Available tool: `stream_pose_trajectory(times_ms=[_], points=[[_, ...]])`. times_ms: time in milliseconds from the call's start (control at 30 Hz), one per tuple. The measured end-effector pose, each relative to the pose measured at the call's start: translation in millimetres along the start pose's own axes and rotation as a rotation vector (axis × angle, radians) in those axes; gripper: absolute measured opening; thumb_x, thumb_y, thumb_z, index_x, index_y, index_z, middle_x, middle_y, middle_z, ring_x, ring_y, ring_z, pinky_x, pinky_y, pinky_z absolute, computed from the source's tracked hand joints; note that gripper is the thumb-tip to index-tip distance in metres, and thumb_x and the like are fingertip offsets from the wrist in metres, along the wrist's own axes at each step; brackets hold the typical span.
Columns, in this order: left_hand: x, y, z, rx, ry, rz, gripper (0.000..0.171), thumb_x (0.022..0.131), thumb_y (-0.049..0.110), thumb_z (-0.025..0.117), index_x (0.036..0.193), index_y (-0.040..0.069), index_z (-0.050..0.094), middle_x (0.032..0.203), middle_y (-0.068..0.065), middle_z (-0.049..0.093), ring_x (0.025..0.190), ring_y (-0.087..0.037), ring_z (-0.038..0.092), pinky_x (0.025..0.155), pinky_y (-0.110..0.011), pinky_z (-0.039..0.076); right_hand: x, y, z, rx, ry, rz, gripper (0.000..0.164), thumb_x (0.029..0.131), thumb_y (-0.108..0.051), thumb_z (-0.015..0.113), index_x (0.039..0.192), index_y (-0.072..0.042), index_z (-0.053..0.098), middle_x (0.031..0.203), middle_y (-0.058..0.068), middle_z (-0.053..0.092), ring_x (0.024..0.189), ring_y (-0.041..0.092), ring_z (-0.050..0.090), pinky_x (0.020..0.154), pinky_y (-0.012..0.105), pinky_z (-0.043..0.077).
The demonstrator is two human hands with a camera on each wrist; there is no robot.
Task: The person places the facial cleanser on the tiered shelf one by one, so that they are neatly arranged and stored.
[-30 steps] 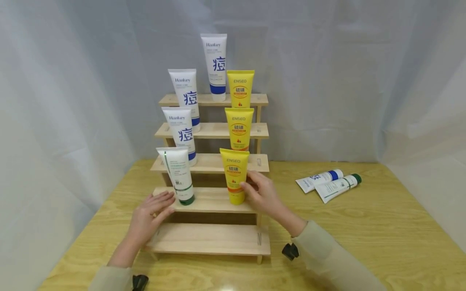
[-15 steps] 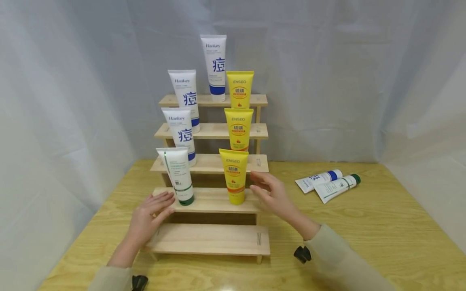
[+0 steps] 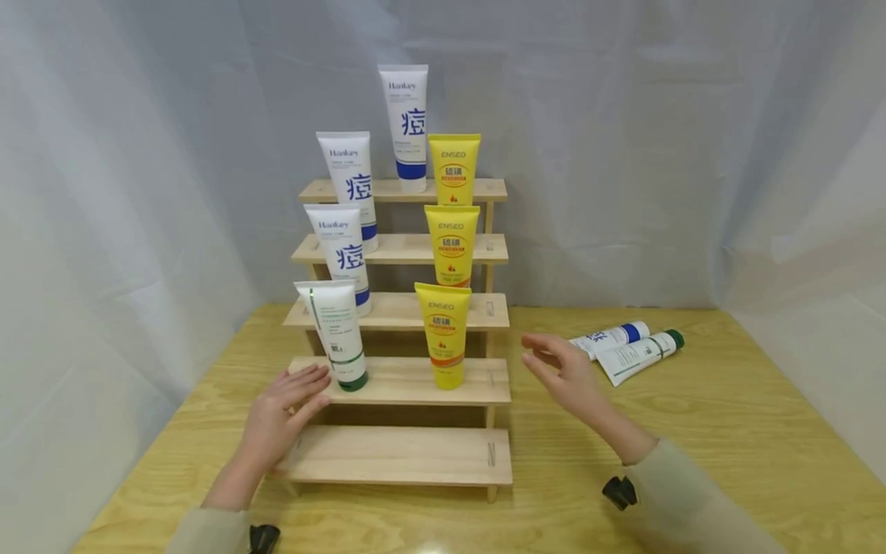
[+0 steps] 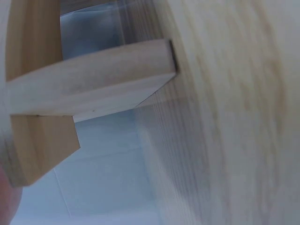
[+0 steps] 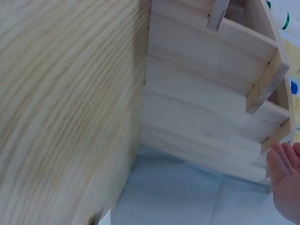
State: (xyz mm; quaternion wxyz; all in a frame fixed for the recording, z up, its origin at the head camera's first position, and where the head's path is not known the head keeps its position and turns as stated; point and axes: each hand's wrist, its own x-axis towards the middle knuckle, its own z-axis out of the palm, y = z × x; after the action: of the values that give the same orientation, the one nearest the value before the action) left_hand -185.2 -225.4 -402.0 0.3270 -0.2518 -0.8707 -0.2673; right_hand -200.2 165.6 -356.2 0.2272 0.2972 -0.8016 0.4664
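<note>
A wooden tiered stand carries several upright tubes. My left hand rests at the left end of the second step from the bottom, fingers extended beside a white tube with a green cap. Whether it touches that tube I cannot tell. On the same step, to the right, stands a yellow tube. My right hand is in the air right of the stand, holding nothing, its fingers loosely bent. In the right wrist view the same hand shows at the right edge.
Higher steps hold white-and-blue tubes on the left and more yellow tubes on the right. A white-and-blue tube and a green-capped tube lie on the wooden table. A pale curtain hangs behind.
My right hand has let go of the lowest yellow tube and moved right, away from the stand. The yellow tube stays standing on its step; my left hand has stayed put.
</note>
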Motion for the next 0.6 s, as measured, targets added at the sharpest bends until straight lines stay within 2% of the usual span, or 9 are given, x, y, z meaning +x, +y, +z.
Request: stream_pose_trajectory(times_ms=[100,233,500,600], points=[[-0.3,0.4,-0.3,0.005,-0.002,-0.004,0.027,0.074,0.013,0.07,0.098,0.003,0.066,0.11,-0.009,0.061,0.104,-0.027,0.054,0.105,-0.028,0.022,-7,18,-9,-0.066,-0.011,0.032,0.026,0.083,0.002,0.059,0.107,0.01,0.055,0.104,0.024,0.058,0.096,0.033,0.056,0.079,0.038,0.049],[-0.1,1.0,-0.5,0.006,-0.006,-0.015,0.027,0.073,0.013,0.071,0.098,0.003,0.067,0.109,-0.009,0.061,0.105,-0.024,0.054,0.105,-0.028,0.022,-14,33,-25,-0.159,-0.023,0.046,0.028,0.084,-0.004,0.06,0.108,0.008,0.055,0.105,0.022,0.058,0.096,0.032,0.056,0.078,0.038,0.049],[0.4,0.9,0.0,0.002,-0.003,-0.019,0.028,0.072,0.012,0.071,0.098,0.003,0.067,0.109,-0.009,0.061,0.106,-0.025,0.054,0.105,-0.029,0.022,-25,57,-54,-0.269,0.022,0.035,0.027,0.079,0.0,0.064,0.104,0.008,0.057,0.099,0.021,0.06,0.091,0.032,0.057,0.073,0.042,0.05],[0.8,0.9,0.1,-0.001,-0.004,-0.022,0.027,0.072,0.011,0.071,0.098,0.002,0.066,0.11,-0.009,0.061,0.105,-0.026,0.054,0.105,-0.029,0.022,-28,63,-64,-0.307,0.018,0.061,0.026,0.08,0.0,0.062,0.104,0.01,0.057,0.1,0.023,0.059,0.092,0.034,0.057,0.074,0.045,0.049]])
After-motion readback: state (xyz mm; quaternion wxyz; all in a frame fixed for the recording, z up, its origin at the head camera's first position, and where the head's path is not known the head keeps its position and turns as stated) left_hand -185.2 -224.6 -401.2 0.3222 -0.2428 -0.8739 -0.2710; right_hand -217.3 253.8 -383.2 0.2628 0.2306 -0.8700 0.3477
